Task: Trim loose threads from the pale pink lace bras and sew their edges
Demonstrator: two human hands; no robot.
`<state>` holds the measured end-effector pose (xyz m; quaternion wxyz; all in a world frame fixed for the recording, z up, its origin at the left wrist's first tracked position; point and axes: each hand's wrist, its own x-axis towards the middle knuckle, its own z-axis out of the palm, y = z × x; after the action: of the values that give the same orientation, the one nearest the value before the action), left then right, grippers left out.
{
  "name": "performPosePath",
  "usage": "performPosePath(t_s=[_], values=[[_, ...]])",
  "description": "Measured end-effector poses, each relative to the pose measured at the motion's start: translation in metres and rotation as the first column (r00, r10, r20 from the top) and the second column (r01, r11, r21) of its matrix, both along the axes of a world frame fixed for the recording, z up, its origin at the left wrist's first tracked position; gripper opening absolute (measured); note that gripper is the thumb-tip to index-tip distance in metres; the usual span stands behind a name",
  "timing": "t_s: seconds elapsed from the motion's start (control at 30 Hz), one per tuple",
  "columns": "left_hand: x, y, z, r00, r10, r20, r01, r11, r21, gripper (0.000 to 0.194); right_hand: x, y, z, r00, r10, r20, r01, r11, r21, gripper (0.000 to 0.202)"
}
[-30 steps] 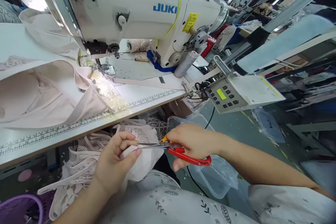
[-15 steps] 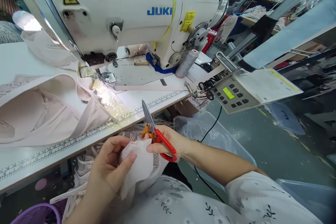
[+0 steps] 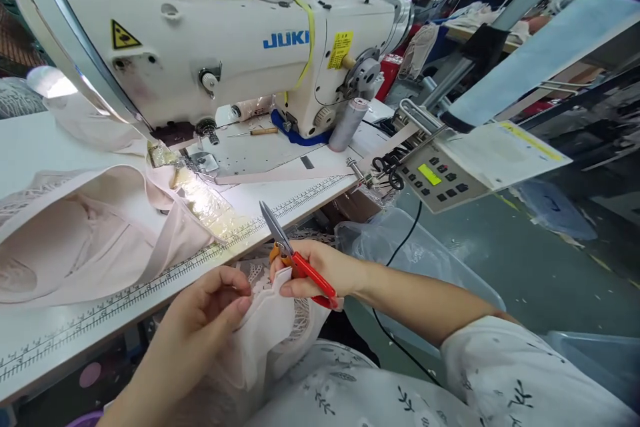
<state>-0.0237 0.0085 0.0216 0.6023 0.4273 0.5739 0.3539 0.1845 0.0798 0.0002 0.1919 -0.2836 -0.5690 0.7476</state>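
My right hand [image 3: 327,270] is wrapped around scissors [image 3: 316,277] with red and orange handles. Their blades point up and left, away from the cloth. The same hand's thumb and fingertips pinch the top corner of a white fabric piece [image 3: 273,317], layered and edged with lace. My left hand [image 3: 200,320] is closed, thumb against fingers, at the left edge of that fabric. The cloth hangs down over my lap. A pale pink bra [image 3: 115,233] lies on the sewing table to the left, partly under the machine's needle area.
A white sewing machine [image 3: 225,47] stands on the table [image 3: 40,340], whose front edge carries a ruler strip. At right are a control panel [image 3: 440,173], a grey thread cone [image 3: 349,125] and a clear plastic bin [image 3: 400,247]. A wooden-handled tool [image 3: 263,131] lies behind.
My left thumb has moved back off the fabric's face to its left edge, uncovering more of the piece. The right hand keeps the scissors and the corner. The view has tilted up slightly.
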Motion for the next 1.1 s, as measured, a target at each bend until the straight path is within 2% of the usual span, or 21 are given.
performPosePath(t_s=[0.07,0.17,0.33,0.47,0.57,0.67,0.77,0.9,1.0,1.1], values=[[0.006,0.0,0.006,0.999,-0.016,0.036,0.017,0.999,-0.036,0.024,0.001,0.0,0.002,1.0,0.004,0.005,-0.004,1.0,0.011,0.033],[0.013,-0.001,0.011,0.997,-0.056,0.061,0.056,0.998,-0.006,0.03,0.001,0.001,0.004,1.0,-0.008,0.015,0.008,1.0,0.016,0.033],[0.017,0.003,0.012,0.998,-0.066,-0.017,0.066,0.997,0.031,0.027,0.003,0.002,0.003,0.999,-0.025,0.048,0.024,1.0,0.003,0.035],[0.02,0.007,0.012,0.999,-0.021,0.047,0.025,0.995,-0.093,0.03,0.004,0.001,0.002,0.999,-0.002,0.051,0.003,1.0,-0.008,0.036],[0.023,0.008,0.013,0.995,0.038,0.091,-0.026,0.991,-0.128,0.032,0.005,0.002,0.003,0.998,0.018,0.062,-0.021,0.999,0.049,0.036],[0.027,0.009,0.013,0.995,0.036,0.094,-0.026,0.993,-0.111,0.033,0.011,0.006,0.007,0.987,0.09,0.13,-0.113,0.977,0.182,0.039],[0.03,0.01,0.011,0.991,0.034,0.126,-0.016,0.99,-0.141,0.031,0.02,0.014,0.013,0.953,0.206,0.222,-0.27,0.91,0.315,0.048],[0.035,0.011,0.008,0.985,0.094,0.146,-0.066,0.98,-0.189,0.033,0.031,0.028,0.02,0.883,0.324,0.339,-0.452,0.78,0.432,0.063],[0.04,0.012,0.008,0.983,0.108,0.148,-0.086,0.985,-0.147,0.029,0.037,0.037,0.026,0.826,0.28,0.49,-0.532,0.674,0.513,0.065],[0.043,0.013,0.01,0.981,0.169,0.094,-0.159,0.981,-0.108,0.022,0.043,0.039,0.033,0.742,0.153,0.653,-0.609,0.561,0.561,0.065]])
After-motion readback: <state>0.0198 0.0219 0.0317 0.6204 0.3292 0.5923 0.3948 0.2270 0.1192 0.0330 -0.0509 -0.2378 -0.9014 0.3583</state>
